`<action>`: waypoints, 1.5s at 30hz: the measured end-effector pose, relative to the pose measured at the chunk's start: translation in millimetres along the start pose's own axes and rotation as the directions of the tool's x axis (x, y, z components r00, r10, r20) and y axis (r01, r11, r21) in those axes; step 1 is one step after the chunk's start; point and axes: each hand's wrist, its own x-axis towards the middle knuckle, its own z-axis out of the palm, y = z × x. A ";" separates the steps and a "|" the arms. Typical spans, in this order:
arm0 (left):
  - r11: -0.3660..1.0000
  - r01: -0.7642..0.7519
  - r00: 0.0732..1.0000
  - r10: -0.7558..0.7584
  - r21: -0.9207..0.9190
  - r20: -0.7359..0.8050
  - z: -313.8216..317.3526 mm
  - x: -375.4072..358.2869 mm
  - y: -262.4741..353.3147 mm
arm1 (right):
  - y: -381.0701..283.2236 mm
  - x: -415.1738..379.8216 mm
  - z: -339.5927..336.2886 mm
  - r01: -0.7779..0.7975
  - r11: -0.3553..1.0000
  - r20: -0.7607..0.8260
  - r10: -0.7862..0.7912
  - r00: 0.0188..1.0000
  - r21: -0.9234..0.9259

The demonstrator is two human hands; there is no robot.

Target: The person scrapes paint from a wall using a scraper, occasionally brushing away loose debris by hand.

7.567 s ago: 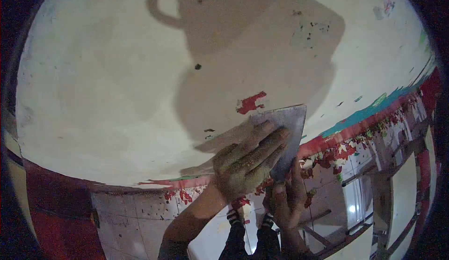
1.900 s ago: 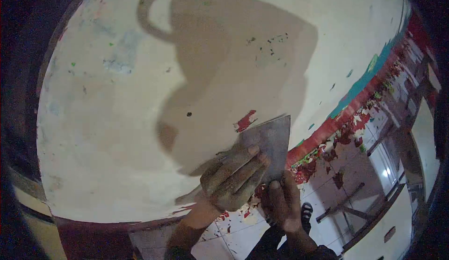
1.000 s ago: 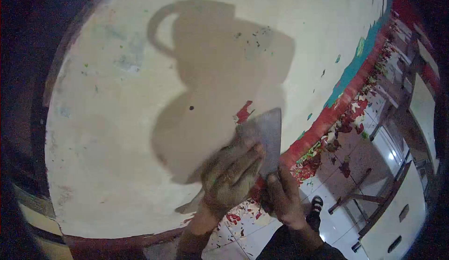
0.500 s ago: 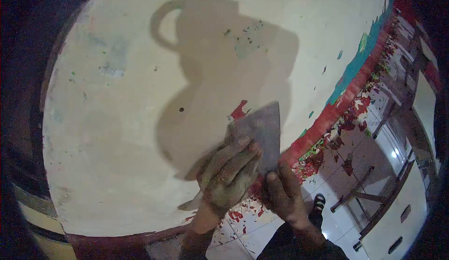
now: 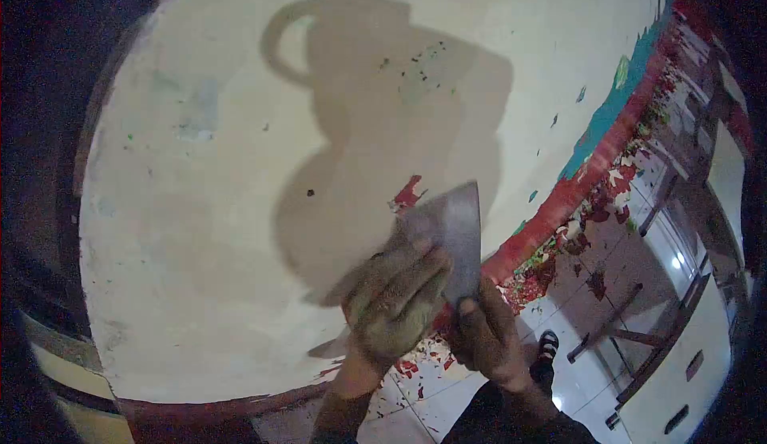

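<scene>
A wide, grey metal scraper blade (image 5: 455, 224) rests against a large cream-painted surface (image 5: 200, 284). My right hand (image 5: 489, 334) is closed round the scraper's lower end, thumb on the blade. My left hand (image 5: 395, 304) is bent over the blade's left side with its fingers pressed on it. The scraper's handle is hidden by my hands. Just beyond the blade's upper left corner is a bare red patch (image 5: 410, 192) with ragged edges. A dark shadow falls over this part of the surface.
A red band (image 5: 543, 214) and a teal strip (image 5: 611, 120) follow the right edge. Paint flakes (image 5: 537, 280) litter that edge and the tiled floor (image 5: 571, 364). At the lower right is a cream board (image 5: 683, 376) with dark slots. A sandalled foot (image 5: 548, 345) stands below.
The scraper and both my hands have shifted slightly down and right in view. The red patch looks about the same, and both hands keep their hold.
</scene>
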 end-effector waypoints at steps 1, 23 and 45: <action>1.000 -0.012 1.000 0.012 0.011 0.005 0.9 -1.0 -0.3 | -7.2 1.9 1.0 0.001 1.000 0.004 -0.001 1.000 0.009; 0.999 -0.002 1.000 0.002 0.050 -0.004 0.4 9.2 -0.1 | 0.6 8.1 0.9 0.033 0.999 -0.041 -0.033 0.999 -0.013; 0.998 0.019 0.999 -0.016 0.066 -0.046 14.4 -2.6 -0.2 | 10.4 6.9 -10.6 0.150 0.986 -0.009 -0.151 0.988 -0.070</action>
